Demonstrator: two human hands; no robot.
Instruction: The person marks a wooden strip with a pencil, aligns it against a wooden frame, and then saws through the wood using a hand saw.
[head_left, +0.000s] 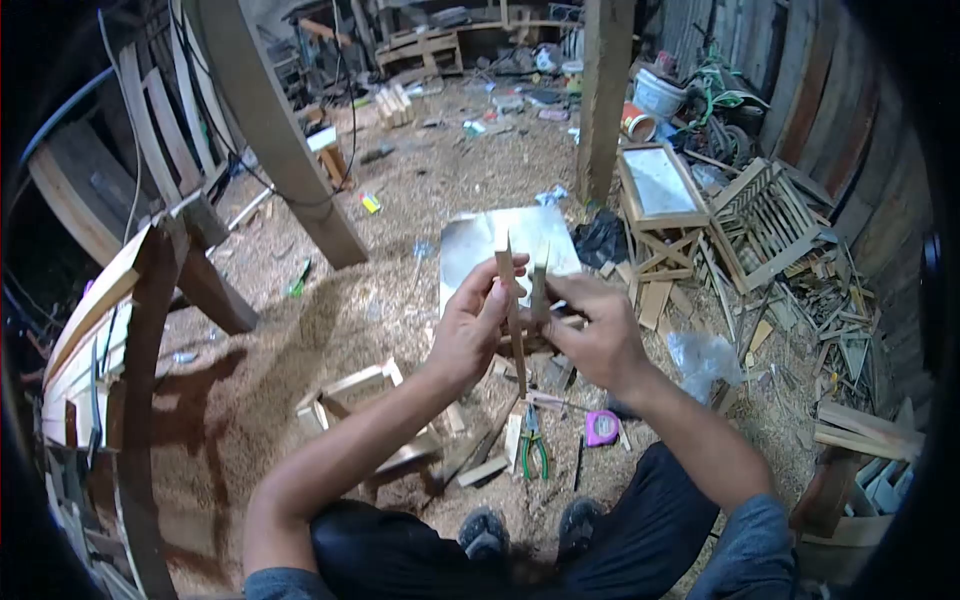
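Note:
My left hand point(465, 332) is closed around a long, thin wooden strip point(517, 345), held nearly upright with its lower end pointing at the floor. Just beside it, my right hand point(603, 328) grips a shorter, darker wooden piece point(540, 282), its fingers curled round the lower part. The two pieces stand side by side with a narrow gap between their tops. Behind the hands lies a pale flat sheet point(470, 240) on the floor. Below them are green-handled pliers point(534, 452) and a pink tape measure point(602, 428).
Sawdust and wood scraps cover the floor. A small wooden frame point(350, 382) lies to the left. On the right are a clear plastic bag point(703, 360), a slatted wooden crate point(775, 225) and a scrap pile point(850, 330). Wooden posts point(603, 100) rise ahead.

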